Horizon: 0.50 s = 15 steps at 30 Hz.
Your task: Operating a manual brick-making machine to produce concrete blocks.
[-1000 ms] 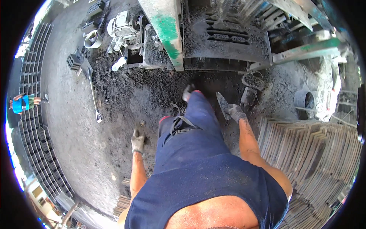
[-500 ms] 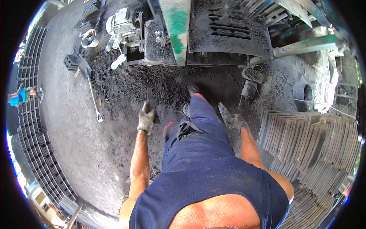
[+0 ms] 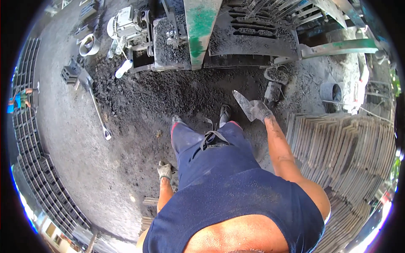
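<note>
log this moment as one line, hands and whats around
right hand: gloved, grips trowel | left hand: gloved, empty, at hip | ahead: block machine | ground: dark mix, shovel

Bright daylight, sharp centre, fisheye-bent edges

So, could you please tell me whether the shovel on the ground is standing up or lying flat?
Lying flat: the shovel rests full length on the dusty ground, blade beside the dark heap, no hand on it.

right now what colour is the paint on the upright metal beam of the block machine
Green, worn and patchy over grey metal, on the upright metal beam; the head view shows it best.
</note>
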Available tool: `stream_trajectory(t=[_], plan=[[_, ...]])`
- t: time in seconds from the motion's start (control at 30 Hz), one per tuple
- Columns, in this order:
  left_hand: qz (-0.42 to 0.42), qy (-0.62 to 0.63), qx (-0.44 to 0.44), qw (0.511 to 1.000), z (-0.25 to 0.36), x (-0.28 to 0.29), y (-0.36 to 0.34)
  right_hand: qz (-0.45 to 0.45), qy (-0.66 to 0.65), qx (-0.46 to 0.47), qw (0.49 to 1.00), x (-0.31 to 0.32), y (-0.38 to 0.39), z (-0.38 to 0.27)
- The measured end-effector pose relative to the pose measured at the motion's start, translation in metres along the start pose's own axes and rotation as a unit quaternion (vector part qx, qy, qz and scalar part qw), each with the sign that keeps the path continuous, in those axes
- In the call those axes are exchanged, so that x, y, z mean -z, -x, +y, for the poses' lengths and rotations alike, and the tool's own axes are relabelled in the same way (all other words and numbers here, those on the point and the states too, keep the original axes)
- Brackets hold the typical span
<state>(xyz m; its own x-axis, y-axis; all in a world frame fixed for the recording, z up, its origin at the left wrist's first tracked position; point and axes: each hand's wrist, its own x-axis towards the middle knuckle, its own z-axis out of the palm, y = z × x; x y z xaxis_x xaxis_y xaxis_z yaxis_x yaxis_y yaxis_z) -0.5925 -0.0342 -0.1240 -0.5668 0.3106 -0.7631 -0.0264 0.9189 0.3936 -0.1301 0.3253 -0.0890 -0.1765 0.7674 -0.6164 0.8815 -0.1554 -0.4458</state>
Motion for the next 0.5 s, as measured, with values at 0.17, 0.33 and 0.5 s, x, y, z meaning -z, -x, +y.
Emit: stream_trajectory(t=[0.17, 0.33, 0.5], plan=[[0.005, -0.019, -0.148, 0.989, 0.035, 0.067, -0.082, 0.009, -0.11, -0.104, 0.988, -0.057, 0.024, -0.021], [-0.008, -0.048, -0.284, 0.958, 0.152, 0.147, -0.12, -0.01, -0.22, -0.168, 0.961, -0.165, 0.057, -0.002], [-0.072, 0.002, -0.294, 0.953, 0.238, 0.174, -0.136, -0.002, -0.257, -0.202, 0.945, -0.215, 0.124, -0.072]])
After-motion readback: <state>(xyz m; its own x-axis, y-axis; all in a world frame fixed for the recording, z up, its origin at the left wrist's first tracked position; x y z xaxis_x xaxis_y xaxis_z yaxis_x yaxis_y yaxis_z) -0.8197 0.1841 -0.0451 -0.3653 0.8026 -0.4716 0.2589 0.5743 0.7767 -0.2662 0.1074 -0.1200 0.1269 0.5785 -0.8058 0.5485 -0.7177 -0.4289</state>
